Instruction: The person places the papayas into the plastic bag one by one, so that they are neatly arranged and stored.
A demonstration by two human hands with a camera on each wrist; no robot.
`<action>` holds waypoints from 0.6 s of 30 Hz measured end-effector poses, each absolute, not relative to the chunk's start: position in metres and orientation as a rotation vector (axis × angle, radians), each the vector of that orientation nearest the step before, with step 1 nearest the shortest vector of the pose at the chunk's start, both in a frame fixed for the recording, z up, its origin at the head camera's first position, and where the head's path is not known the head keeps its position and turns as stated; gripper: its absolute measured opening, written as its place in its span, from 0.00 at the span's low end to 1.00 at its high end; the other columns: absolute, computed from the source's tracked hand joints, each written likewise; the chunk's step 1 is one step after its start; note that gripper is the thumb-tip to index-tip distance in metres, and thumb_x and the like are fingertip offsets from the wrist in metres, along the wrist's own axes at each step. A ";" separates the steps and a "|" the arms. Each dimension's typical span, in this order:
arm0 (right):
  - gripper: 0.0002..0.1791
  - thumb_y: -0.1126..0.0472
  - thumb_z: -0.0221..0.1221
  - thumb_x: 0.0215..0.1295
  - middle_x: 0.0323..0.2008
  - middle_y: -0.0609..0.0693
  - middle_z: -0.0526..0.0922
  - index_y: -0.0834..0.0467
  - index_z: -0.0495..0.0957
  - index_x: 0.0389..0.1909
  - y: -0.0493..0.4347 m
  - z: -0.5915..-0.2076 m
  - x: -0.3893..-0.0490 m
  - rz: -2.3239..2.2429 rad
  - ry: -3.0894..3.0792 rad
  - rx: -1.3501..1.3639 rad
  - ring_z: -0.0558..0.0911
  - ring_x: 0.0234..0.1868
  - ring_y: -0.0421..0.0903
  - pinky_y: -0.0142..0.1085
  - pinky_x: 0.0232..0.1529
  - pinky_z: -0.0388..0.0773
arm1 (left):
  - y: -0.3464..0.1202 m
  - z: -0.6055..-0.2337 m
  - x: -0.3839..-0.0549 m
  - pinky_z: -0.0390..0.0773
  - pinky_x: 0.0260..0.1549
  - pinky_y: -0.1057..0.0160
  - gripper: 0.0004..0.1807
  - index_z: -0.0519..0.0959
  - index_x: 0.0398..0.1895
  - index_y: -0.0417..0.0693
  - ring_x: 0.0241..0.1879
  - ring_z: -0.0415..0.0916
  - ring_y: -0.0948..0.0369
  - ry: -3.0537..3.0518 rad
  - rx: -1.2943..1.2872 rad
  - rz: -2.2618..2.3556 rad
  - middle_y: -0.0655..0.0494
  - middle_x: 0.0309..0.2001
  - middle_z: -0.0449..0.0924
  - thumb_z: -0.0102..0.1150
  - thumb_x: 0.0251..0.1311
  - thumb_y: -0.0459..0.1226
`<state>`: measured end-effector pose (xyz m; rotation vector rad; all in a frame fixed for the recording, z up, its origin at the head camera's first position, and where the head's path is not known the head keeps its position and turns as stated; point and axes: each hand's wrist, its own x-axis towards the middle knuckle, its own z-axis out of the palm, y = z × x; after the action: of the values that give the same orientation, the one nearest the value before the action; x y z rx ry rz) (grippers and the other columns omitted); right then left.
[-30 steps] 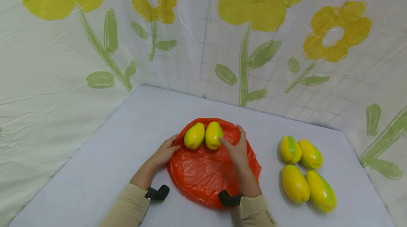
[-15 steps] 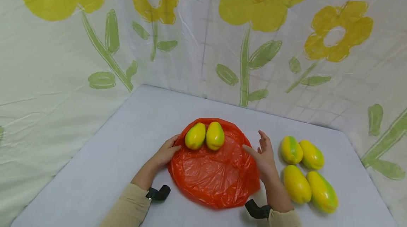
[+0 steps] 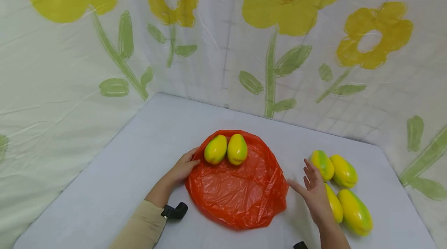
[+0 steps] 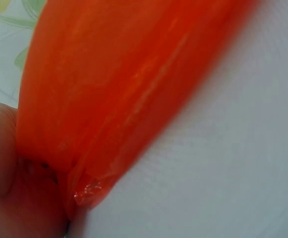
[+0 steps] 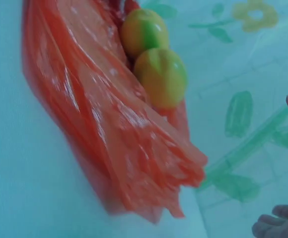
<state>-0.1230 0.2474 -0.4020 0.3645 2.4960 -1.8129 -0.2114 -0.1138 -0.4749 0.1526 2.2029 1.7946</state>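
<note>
Left hand [image 3: 185,166] pinches red bag [image 3: 235,192]; right hand [image 3: 314,191] spread, empty, partly hides two of four yellow fruits [image 3: 335,205].

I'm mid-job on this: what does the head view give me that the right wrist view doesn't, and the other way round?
Only the head view shows the left hand holding the edge of the red bag, and four yellow-green fruits on the table beside the right hand.

Only the right wrist view gives a close, side-on look at the bag's creased outer wall.

Both show the bag, the two fruits in it, fingers of the right hand, part of the table and the flowered backdrop.
</note>
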 end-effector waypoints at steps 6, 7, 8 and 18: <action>0.48 0.51 0.61 0.59 0.74 0.54 0.43 0.52 0.42 0.73 0.271 -0.397 -0.114 -1.766 2.542 0.467 0.48 0.73 0.54 0.47 0.71 0.49 | -0.114 -0.474 -0.211 0.77 0.52 0.55 0.28 0.57 0.70 0.46 0.61 0.68 0.49 2.209 0.156 1.803 0.45 0.69 0.60 0.40 0.66 0.30; 0.47 0.50 0.61 0.59 0.74 0.54 0.44 0.53 0.43 0.73 0.275 -0.398 -0.113 -1.757 2.557 0.487 0.48 0.73 0.55 0.47 0.71 0.49 | -0.114 -0.474 -0.211 0.77 0.51 0.55 0.28 0.57 0.70 0.47 0.60 0.68 0.49 2.209 0.150 1.804 0.45 0.69 0.60 0.40 0.66 0.30; 0.47 0.49 0.61 0.59 0.74 0.55 0.45 0.52 0.45 0.73 0.279 -0.398 -0.112 -1.730 2.582 0.516 0.49 0.73 0.55 0.46 0.71 0.50 | -0.114 -0.474 -0.211 0.78 0.51 0.55 0.28 0.57 0.70 0.47 0.60 0.69 0.49 2.210 0.150 1.803 0.45 0.69 0.60 0.40 0.66 0.30; 0.45 0.46 0.58 0.60 0.73 0.57 0.50 0.55 0.47 0.72 0.307 -0.398 -0.101 -1.572 2.648 0.659 0.51 0.72 0.53 0.46 0.72 0.48 | -0.113 -0.474 -0.212 0.76 0.53 0.55 0.28 0.57 0.70 0.47 0.61 0.67 0.49 2.212 0.148 1.793 0.45 0.69 0.59 0.40 0.66 0.30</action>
<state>-0.1008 0.3069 -0.3978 0.6594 2.6479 -1.5724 -0.2117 -0.1129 -0.4743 0.1482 2.2124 1.7934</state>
